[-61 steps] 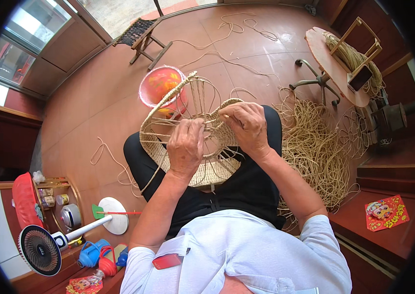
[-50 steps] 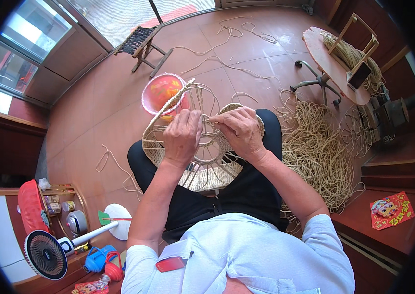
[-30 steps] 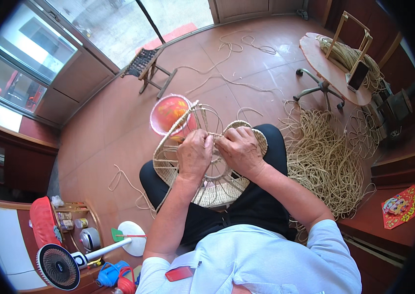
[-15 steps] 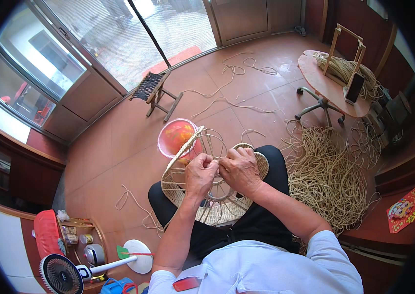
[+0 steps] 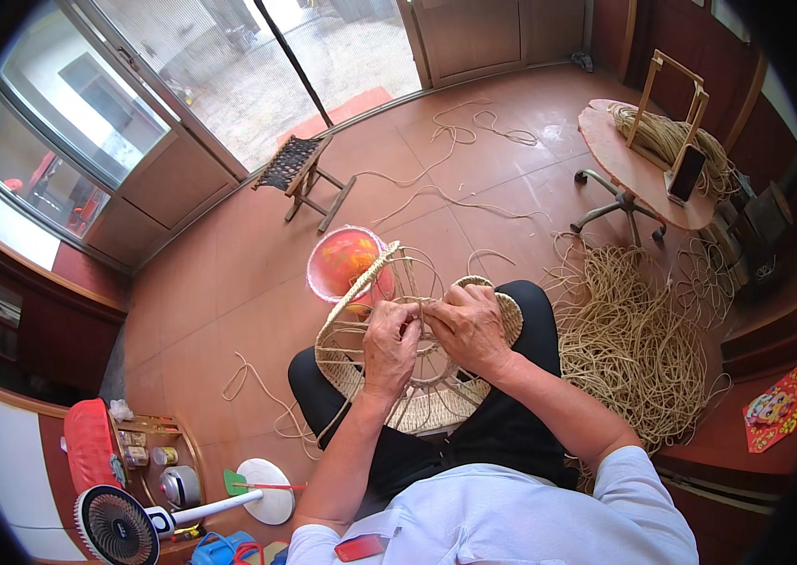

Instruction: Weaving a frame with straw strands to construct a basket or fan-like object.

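A half-woven piece of pale cord and wire sits in my lap between my knees, with curved rims, open spokes and a ring in its middle. My left hand pinches a strand of cord in the upper middle of the piece, fingers curled. Just to the right, my right hand has thumb and forefinger closed on the same cord area, nearly touching the left. The exact strand between the fingertips is small and partly hidden by them.
Beyond the piece stand a pink bucket and a folding stool. Loose cord piles at my right, near a round-topped stand holding a coil and phone. A fan and small shelf are at my left.
Both hands have drawn together at the middle of the piece, keeping their pinch. My view has tilted upward, so hands, piece and room sit lower in the picture than two seconds ago.
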Available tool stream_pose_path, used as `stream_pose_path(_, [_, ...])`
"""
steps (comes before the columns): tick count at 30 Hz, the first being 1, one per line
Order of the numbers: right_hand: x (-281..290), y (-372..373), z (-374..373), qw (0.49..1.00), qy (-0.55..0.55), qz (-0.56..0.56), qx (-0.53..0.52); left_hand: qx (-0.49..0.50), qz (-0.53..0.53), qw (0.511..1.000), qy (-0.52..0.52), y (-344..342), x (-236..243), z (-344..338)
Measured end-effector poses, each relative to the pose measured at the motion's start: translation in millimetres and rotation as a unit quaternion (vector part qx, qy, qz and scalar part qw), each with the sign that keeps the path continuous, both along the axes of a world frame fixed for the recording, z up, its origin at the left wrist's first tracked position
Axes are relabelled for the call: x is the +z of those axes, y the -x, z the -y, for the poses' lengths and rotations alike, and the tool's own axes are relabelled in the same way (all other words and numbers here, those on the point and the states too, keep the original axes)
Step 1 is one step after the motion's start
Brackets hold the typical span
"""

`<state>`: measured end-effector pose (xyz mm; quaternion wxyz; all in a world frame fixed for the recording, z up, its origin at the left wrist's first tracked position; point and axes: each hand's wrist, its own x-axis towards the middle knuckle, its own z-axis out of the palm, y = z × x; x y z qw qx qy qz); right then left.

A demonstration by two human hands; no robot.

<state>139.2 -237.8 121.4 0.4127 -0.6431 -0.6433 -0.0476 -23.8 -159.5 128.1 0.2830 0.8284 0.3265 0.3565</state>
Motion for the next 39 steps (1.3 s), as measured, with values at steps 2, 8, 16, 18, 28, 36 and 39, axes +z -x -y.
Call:
stream_pose_path(2, [0,0,-2,1.0,-0.001,0.008,-0.004,-0.009,0.003,1.0,-0.025,-1,0,-3])
stream_pose_path(8, [-4,-1,-3,1.0,-0.011,0.014,-0.001,0.002,0.004,0.999,-0.046,1,-4,-2])
stream_pose_path(16, [-6,-2,6,0.999,-0.012,0.038,0.026,0.029,-0.124,0.99,-0.061,8,1,16])
stream_pose_path(18, [-5,-2,13,0.997,0.002,0.068,0.042,0.027,-0.132,0.989,-0.055,10,-1,20])
stream_pose_path(28, [-7,-9,23,0.991,0.003,0.105,0.08,0.082,-0.145,0.967,-0.192,29,24,14])
stream_pose_path(36, [-12,-10,32,0.997,-0.047,0.047,-0.035,0.15,-0.144,0.956,-0.206,51,2,-2])
stream_pose_path(39, [-16,-8,33,0.998,-0.019,0.05,-0.016,0.142,-0.097,0.958,-0.231,49,1,-4])
